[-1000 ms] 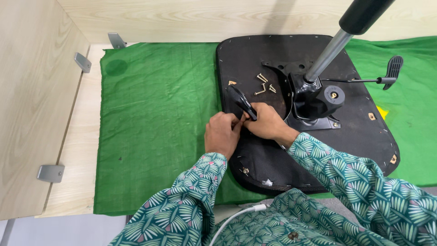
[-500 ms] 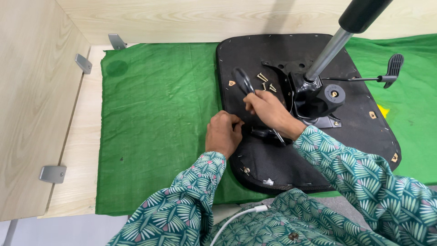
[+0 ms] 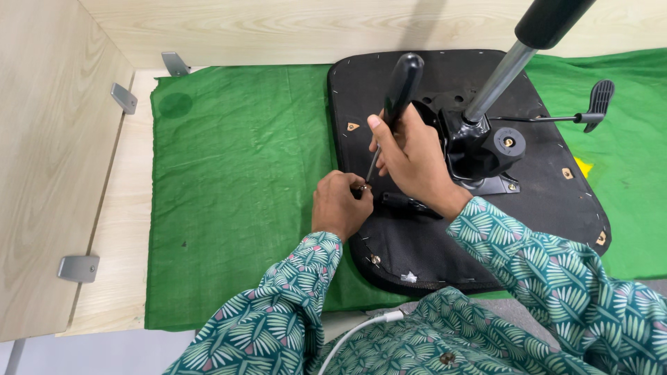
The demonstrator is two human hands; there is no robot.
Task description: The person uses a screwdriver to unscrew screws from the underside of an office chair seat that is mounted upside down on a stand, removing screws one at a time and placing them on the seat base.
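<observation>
Gripping one black-handled screwdriver (image 3: 394, 104) upright, the right hand (image 3: 417, 160) is closed around its handle, the shaft running down to the left hand (image 3: 339, 205). The left hand is pinched shut on one small screw (image 3: 363, 187) at the screwdriver tip, touching the left edge of the single black chair seat base (image 3: 389, 243). That base lies upside down on one green cloth (image 3: 236, 173). One black tilt mechanism (image 3: 479, 149) sits at its centre, with one gas-lift column (image 3: 507, 66) rising from it and one lever (image 3: 590, 111) pointing right. Three metal brackets (image 3: 78, 267) are visible on the wooden panels to the left.
</observation>
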